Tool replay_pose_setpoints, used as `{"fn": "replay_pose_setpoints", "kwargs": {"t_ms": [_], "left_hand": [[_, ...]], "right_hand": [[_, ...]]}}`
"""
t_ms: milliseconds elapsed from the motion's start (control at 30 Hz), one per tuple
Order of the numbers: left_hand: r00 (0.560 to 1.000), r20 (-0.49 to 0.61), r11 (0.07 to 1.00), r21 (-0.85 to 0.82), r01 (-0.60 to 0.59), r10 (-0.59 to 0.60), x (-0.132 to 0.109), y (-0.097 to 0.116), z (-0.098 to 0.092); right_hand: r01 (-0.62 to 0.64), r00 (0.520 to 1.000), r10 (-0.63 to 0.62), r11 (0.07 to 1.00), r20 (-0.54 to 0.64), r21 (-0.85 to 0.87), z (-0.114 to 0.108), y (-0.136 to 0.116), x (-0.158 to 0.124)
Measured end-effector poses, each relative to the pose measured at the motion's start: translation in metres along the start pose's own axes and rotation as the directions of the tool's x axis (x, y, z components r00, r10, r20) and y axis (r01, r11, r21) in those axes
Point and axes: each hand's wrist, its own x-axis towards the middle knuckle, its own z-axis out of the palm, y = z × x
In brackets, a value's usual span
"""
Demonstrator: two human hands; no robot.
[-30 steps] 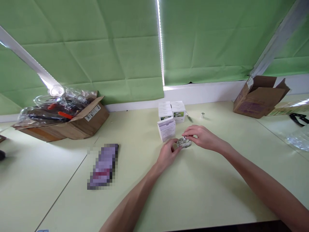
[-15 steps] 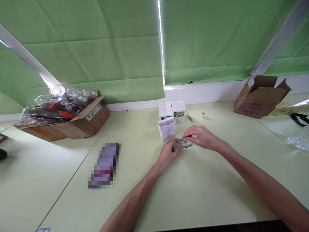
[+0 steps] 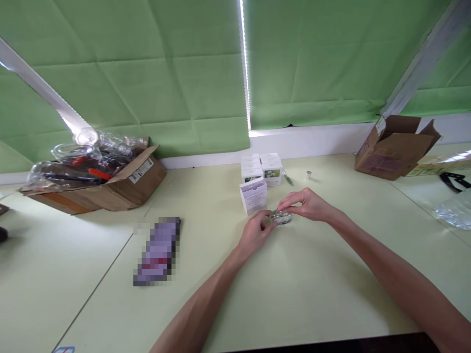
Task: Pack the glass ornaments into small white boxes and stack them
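Observation:
A small round clear glass-like dish (image 3: 281, 217) rests on the pale table between my hands. My left hand (image 3: 256, 230) grips its left edge between thumb and fingers. Over its top, my right hand (image 3: 303, 205) has its fingertips pinched together; what they hold, if anything, is too small to name. Just behind my left hand stands an open white carton (image 3: 254, 197). Several small white boxes (image 3: 271, 169) are grouped behind that carton. Beside them lie a thin green item (image 3: 287, 178) and a small silver cylinder (image 3: 308, 174).
At the left, a cardboard box (image 3: 138, 184) overflows with plastic-wrapped items. A blurred purple object (image 3: 158, 251) lies left of my arms. An open brown box (image 3: 390, 152) and clear plastic (image 3: 456, 211) are at the right. Green blinds (image 3: 191, 73) hang behind the table (image 3: 312, 294).
My right hand has lifted slightly, its fingers still over the dish. My left hand keeps its grip on the dish edge. The whole view has shifted a little.

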Motion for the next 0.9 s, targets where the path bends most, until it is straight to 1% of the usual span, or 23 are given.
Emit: {"fn": "replay_pose_setpoints", "kwargs": {"t_ms": [100, 333, 433, 533, 700, 800, 900], "left_hand": [[1.0, -0.001, 1.0, -0.005, 0.004, -0.004, 0.0, 0.0, 0.0], [1.0, 0.004, 1.0, -0.013, 0.009, -0.009, 0.0, -0.004, 0.002], [1.0, -0.002, 1.0, -0.017, 0.01, -0.01, 0.0, -0.004, 0.002], [1.0, -0.008, 1.0, -0.016, 0.012, -0.012, 0.0, -0.003, 0.002], [1.0, -0.009, 1.0, -0.002, 0.016, -0.016, 0.0, 0.0, 0.001], [1.0, -0.01, 1.0, 0.0, 0.019, -0.019, 0.0, 0.0, 0.0], [1.0, -0.001, 1.0, -0.002, 0.021, -0.021, 0.0, 0.0, 0.0]], "right_hand": [[-0.006, 1.0, 0.006, 1.0, 0.01, 0.009, -0.001, 0.001, 0.001], [0.014, 1.0, -0.014, 0.999, -0.005, -0.041, 0.001, 0.002, 0.0], [0.018, 1.0, -0.018, 0.991, 0.003, -0.134, -0.002, -0.003, -0.001], [-0.003, 1.0, 0.004, 0.967, 0.004, -0.255, -0.004, -0.011, -0.004], [-0.073, 0.993, 0.024, 0.894, -0.116, -0.442, 0.005, -0.022, -0.007], [-0.048, 0.996, 0.005, 0.859, -0.086, -0.509, 0.013, -0.022, -0.008], [-0.033, 0.999, 0.006, 0.853, -0.053, -0.522, 0.017, -0.023, -0.008]]}}
